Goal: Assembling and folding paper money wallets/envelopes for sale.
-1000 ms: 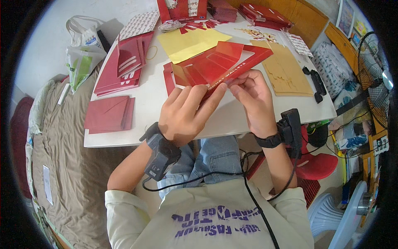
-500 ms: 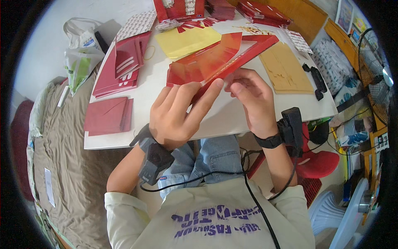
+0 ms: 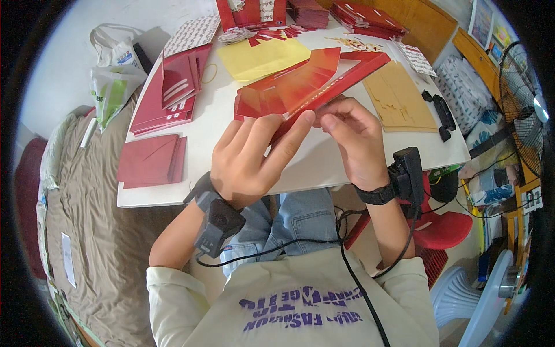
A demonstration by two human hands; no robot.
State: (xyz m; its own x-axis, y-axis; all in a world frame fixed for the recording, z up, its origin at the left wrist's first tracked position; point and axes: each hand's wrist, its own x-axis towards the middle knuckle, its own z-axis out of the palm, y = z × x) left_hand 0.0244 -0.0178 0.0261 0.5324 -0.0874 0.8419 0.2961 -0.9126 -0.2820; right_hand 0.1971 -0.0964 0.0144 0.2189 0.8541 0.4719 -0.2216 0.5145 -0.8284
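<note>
A red cardboard box [image 3: 289,89], partly folded with flaps standing up, is held tilted above the table, its right end raised. My left hand [image 3: 245,159] grips its near edge, thumb pressed on the side panel and fingers around the lower left corner. My right hand [image 3: 355,139] is closed at the box's near side, thumb and fingers bent together by the edge. Part of its fingers is hidden behind the box, so the exact hold there is unclear. Black devices are strapped to both wrists, with cables trailing over my lap.
Dark red card pieces [image 3: 149,161] and taller red sheets [image 3: 180,81] lie at the left. Behind the box is a yellow sheet [image 3: 263,59]. A tan board [image 3: 399,95] and black pieces [image 3: 444,110] are at the right. Red stacks [image 3: 367,18] stand at the back.
The box has shifted slightly right and tipped a little, showing more of its side panel. Both hands keep nearly the same place and hold.
</note>
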